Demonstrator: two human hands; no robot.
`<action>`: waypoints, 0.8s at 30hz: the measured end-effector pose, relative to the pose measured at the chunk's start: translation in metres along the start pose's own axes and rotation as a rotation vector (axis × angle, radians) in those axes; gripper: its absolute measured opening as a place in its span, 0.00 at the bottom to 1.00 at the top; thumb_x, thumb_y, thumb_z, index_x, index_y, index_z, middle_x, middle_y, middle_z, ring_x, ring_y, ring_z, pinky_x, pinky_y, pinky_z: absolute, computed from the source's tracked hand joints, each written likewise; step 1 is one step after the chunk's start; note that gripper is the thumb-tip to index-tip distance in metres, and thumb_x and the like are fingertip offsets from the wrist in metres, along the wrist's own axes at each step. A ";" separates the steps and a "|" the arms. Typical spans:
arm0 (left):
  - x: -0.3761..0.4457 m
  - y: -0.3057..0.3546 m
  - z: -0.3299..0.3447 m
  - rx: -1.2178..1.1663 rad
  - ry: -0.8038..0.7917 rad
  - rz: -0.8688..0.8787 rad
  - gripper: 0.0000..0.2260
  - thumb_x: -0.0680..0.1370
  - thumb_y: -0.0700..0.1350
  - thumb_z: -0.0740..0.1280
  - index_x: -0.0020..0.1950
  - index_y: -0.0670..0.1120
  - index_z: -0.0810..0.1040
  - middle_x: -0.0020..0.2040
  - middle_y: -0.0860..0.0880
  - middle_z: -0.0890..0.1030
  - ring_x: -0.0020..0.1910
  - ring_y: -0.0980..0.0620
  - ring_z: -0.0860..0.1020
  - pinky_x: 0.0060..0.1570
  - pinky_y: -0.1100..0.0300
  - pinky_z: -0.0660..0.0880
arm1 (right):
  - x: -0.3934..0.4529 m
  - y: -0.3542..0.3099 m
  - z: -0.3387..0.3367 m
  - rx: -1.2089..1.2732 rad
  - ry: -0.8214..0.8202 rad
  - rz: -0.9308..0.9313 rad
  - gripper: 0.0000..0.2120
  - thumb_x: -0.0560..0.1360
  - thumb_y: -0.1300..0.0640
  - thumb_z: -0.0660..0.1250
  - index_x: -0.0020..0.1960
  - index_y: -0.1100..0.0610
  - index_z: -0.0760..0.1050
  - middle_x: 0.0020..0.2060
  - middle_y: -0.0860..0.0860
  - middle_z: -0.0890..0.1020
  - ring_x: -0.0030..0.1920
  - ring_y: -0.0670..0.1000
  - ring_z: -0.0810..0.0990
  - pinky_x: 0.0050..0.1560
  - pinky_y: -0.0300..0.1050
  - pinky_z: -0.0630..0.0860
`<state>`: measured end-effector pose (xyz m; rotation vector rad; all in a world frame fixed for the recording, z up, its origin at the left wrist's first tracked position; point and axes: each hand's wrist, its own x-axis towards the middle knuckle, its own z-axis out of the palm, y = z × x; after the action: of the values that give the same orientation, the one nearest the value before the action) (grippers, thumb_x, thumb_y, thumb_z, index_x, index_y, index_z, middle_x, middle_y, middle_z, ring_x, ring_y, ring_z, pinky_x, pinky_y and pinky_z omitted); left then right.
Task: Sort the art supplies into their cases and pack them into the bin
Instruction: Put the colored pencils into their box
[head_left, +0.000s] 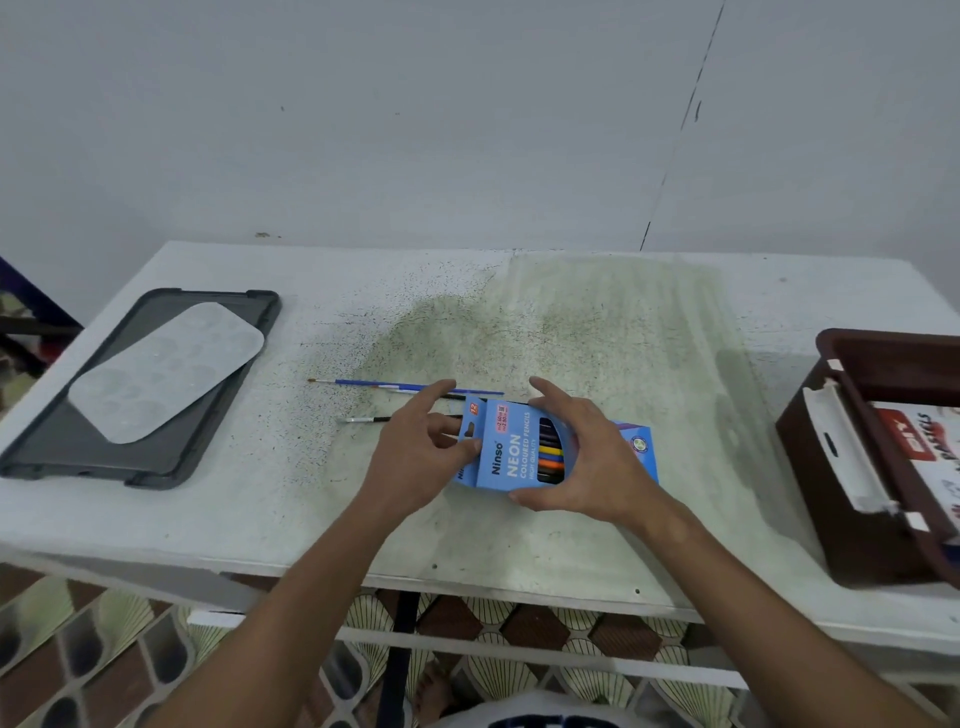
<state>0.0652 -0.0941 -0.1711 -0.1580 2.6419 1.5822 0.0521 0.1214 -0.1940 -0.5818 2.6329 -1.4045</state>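
Fingers (550, 400) of the right hand (582, 457) curl round the pencil box (511, 457) at centre of the surface (623, 332); left hand (415, 447) pinches its flap end. Risk: the bin (852, 467) at three o'clock is crowded, so the box may jam. Bright blue carton, windowed, coloured pencils showing. Two brushes (395, 386) wait at eleven o'clock.

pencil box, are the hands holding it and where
Yes: the blue coloured pencil box is held by both hands, the left hand at its flap end, the right hand across its windowed middle.
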 end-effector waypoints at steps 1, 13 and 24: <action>0.001 0.001 0.000 0.003 0.002 0.013 0.30 0.72 0.45 0.74 0.71 0.53 0.66 0.46 0.55 0.84 0.41 0.61 0.82 0.39 0.67 0.76 | 0.001 -0.001 0.000 0.005 0.011 0.001 0.52 0.57 0.41 0.80 0.73 0.36 0.55 0.61 0.41 0.73 0.63 0.43 0.69 0.64 0.43 0.71; 0.016 -0.013 -0.016 -0.086 0.036 -0.016 0.27 0.73 0.41 0.73 0.70 0.49 0.69 0.47 0.60 0.81 0.44 0.61 0.81 0.43 0.62 0.78 | -0.017 0.023 -0.033 -0.239 -0.040 0.135 0.58 0.51 0.31 0.76 0.75 0.40 0.53 0.62 0.39 0.67 0.67 0.47 0.63 0.72 0.50 0.60; 0.033 0.002 -0.036 0.406 -0.454 0.245 0.50 0.61 0.54 0.81 0.76 0.51 0.57 0.70 0.59 0.58 0.60 0.61 0.66 0.55 0.74 0.67 | -0.027 0.008 -0.046 -0.098 0.113 0.232 0.49 0.51 0.51 0.85 0.67 0.40 0.65 0.61 0.44 0.72 0.59 0.33 0.70 0.53 0.20 0.65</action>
<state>0.0325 -0.1266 -0.1558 0.4975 2.5978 0.9381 0.0629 0.1714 -0.1769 -0.2009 2.7609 -1.2814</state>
